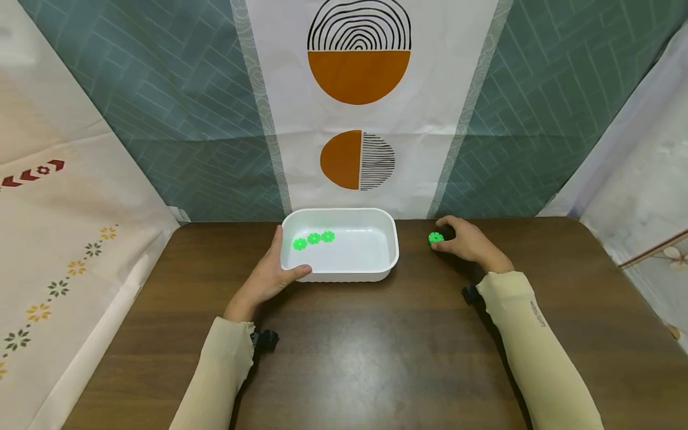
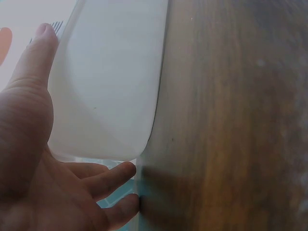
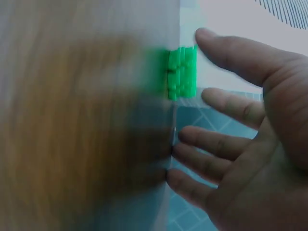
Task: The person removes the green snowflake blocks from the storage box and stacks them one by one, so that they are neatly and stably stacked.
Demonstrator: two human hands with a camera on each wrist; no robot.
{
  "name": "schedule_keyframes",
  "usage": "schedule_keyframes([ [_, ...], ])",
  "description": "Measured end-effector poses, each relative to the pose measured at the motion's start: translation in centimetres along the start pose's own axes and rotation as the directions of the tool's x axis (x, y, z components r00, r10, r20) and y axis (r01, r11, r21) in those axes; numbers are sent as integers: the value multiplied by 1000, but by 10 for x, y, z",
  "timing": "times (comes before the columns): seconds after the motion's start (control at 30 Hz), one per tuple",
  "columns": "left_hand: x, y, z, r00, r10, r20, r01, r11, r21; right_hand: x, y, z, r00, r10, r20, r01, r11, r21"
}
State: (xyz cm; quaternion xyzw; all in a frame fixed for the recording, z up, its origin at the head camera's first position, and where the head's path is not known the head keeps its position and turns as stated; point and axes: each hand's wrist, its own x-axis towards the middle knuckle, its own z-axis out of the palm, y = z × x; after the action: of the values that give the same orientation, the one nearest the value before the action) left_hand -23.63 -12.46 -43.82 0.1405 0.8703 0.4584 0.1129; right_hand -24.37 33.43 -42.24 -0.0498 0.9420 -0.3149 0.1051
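A white rectangular plastic tray (image 1: 349, 277) stands near the table's back edge. Inside it, towards the left, lie three bright green notched discs (image 1: 314, 239) in a slanting row. My left hand (image 1: 273, 270) rests against the tray's left end, its thumb along the front rim and its fingers spread by the end wall (image 2: 106, 86). To the right of the tray, a small stack of green notched discs (image 3: 182, 72) sits on the table. My right hand (image 1: 466, 240) is around this stack, thumb and index finger apart; the right wrist view shows a gap between them and the discs.
The brown wooden table (image 1: 355, 352) ends at a patterned cloth backdrop (image 1: 355, 206) right behind the tray. A light cloth (image 1: 70, 239) hangs at the left, another (image 1: 645, 197) at the right. Black wrist straps (image 1: 266, 339) show below both sleeves.
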Motion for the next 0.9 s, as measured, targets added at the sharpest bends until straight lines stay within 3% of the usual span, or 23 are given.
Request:
schedule_keyframes([
  [0.2,0,-2,3,1000,25,-7,-25,1000,-12,-8,-10,-6,1000,-8,-15,9,999,42],
  [0.43,-1,-4,4,999,41,-10,-41,999,-18,-12,-47,-10,988,-117,-96,126,987,95],
  [0.67,-2,-3,3,999,37,-14,-37,999,-20,2,-88,-11,956,-237,-171,263,952,154],
  [0.9,-2,-1,0,998,53,-25,-54,998,-24,22,-129,-12,943,-304,-138,325,929,176],
])
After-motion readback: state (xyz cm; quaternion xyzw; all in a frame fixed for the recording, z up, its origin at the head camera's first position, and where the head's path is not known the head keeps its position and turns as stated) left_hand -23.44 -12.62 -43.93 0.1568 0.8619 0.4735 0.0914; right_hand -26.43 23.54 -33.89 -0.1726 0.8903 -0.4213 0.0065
